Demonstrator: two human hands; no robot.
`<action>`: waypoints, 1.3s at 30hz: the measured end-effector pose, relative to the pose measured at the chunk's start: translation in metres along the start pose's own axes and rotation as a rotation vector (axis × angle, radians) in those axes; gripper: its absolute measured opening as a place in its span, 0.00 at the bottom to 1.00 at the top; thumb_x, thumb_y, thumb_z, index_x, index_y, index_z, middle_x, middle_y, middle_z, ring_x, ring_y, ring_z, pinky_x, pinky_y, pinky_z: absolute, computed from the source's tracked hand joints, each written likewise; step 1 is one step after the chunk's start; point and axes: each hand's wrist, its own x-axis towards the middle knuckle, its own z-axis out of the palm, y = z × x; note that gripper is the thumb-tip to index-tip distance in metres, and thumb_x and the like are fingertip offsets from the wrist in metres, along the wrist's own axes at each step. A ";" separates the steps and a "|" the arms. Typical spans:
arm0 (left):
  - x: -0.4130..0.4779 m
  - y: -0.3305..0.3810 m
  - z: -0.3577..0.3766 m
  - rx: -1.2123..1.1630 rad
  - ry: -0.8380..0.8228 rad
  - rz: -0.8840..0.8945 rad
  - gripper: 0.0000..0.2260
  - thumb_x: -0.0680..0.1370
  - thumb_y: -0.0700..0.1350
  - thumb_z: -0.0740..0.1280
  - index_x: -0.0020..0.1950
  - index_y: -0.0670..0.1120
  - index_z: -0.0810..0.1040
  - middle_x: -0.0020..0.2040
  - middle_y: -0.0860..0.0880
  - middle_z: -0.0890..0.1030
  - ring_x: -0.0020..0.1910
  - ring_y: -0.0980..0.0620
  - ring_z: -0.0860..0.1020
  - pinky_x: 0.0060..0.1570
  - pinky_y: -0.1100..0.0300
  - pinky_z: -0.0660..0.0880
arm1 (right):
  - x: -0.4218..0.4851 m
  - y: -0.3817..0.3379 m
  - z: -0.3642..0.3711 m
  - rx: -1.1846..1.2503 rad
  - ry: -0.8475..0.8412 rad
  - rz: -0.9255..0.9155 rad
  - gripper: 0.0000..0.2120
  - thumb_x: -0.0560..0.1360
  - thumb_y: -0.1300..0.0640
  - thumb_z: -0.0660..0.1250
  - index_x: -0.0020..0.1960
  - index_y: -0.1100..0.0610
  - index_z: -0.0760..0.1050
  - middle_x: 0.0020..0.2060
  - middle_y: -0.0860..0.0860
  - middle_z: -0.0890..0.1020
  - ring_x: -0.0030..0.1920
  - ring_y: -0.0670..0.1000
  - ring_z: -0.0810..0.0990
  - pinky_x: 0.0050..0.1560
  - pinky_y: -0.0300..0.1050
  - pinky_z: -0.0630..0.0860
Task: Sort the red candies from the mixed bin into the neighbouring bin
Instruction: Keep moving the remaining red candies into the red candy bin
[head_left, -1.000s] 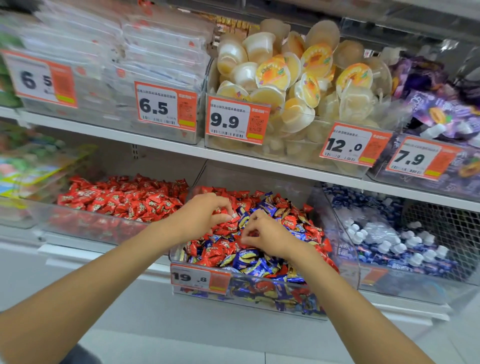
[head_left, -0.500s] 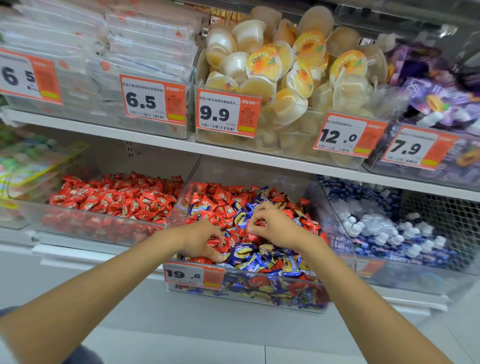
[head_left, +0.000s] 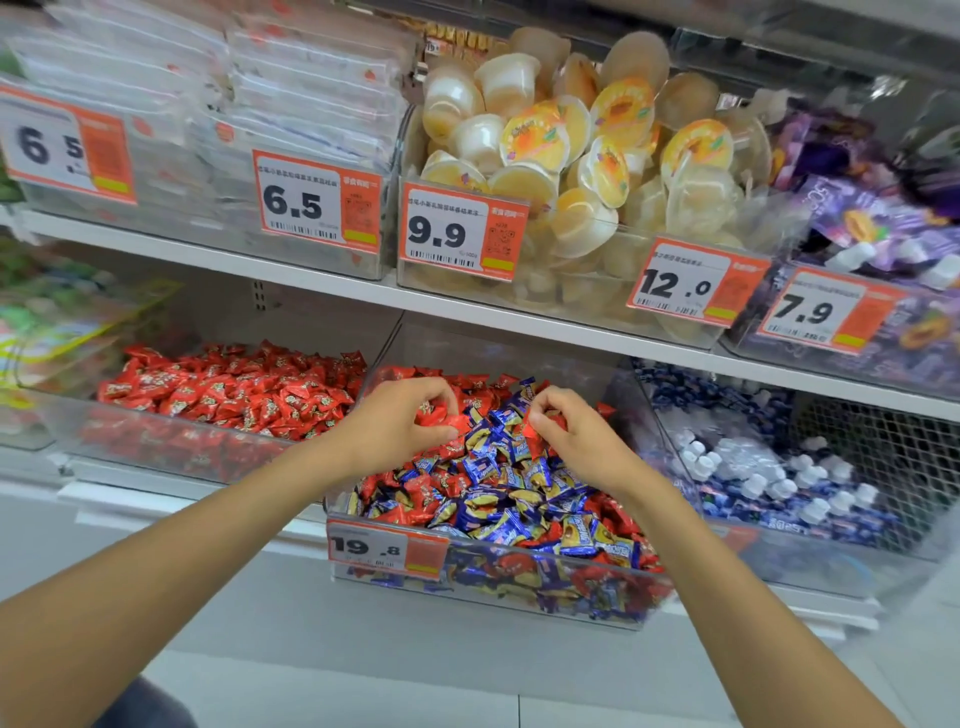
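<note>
Over the clear mixed bin (head_left: 519, 582) of blue candies (head_left: 493, 452) and red candies (head_left: 447, 430), left hand (head_left: 400, 423) and right hand (head_left: 576, 441) each pinch red ones in curled fingers; the neighbouring bin (head_left: 171, 447) holds only red.

Lower shelf (head_left: 135, 496): mixed bin (head_left: 545, 584) centre (left hand (head_left: 400, 423) and right hand (head_left: 579, 441) in its candies (head_left: 519, 501)); neighbouring bin (head_left: 182, 449) just left; third bin (head_left: 831, 551) right. Jelly cups (head_left: 571, 156) above.

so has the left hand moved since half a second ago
Yes: the left hand has gone up and back, away from the 19.8 price tag it was close to.
</note>
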 end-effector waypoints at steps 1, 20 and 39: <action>0.000 0.001 -0.004 -0.017 0.017 0.015 0.07 0.74 0.49 0.71 0.50 0.57 0.77 0.54 0.53 0.82 0.48 0.48 0.80 0.48 0.54 0.77 | 0.001 -0.002 0.000 0.027 0.029 -0.002 0.08 0.81 0.54 0.59 0.43 0.53 0.69 0.36 0.46 0.73 0.34 0.47 0.69 0.39 0.44 0.68; 0.011 -0.035 -0.041 -0.122 0.199 -0.084 0.09 0.75 0.53 0.69 0.53 0.62 0.75 0.61 0.53 0.78 0.43 0.40 0.80 0.49 0.47 0.77 | 0.049 0.000 0.034 -0.096 -0.033 0.083 0.17 0.79 0.43 0.60 0.67 0.42 0.69 0.61 0.46 0.74 0.60 0.46 0.73 0.61 0.44 0.70; 0.011 -0.039 -0.038 -0.204 0.333 -0.071 0.09 0.74 0.49 0.71 0.54 0.53 0.80 0.47 0.60 0.80 0.46 0.61 0.78 0.46 0.66 0.72 | 0.068 -0.029 0.037 0.024 0.035 -0.010 0.10 0.79 0.56 0.63 0.60 0.53 0.77 0.50 0.44 0.79 0.46 0.45 0.77 0.48 0.37 0.73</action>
